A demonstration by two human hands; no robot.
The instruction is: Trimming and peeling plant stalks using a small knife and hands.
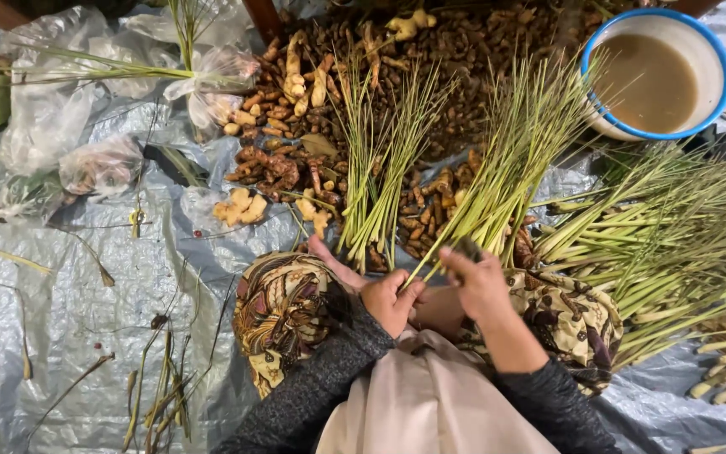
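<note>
Market-style ground stall: grey tarp (86, 286) as floor, heaped roots (430, 50) top centre, lemongrass stalks (674, 244) right, plastic bags (52, 109) upper left.

We see a grey plastic sheet (86, 294) spread over the ground. On it lie a heap of brown roots (363, 92), bundles of green stalks (674, 244), a blue-rimmed basin (657, 71) of cloudy water, crumpled clear bags (69, 126) and scattered dry stems (157, 395).

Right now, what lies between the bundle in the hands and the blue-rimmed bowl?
In the head view, the fanned tops of the lemongrass bundle over brown roots, then bare grey tarp up to the bowl.
</note>
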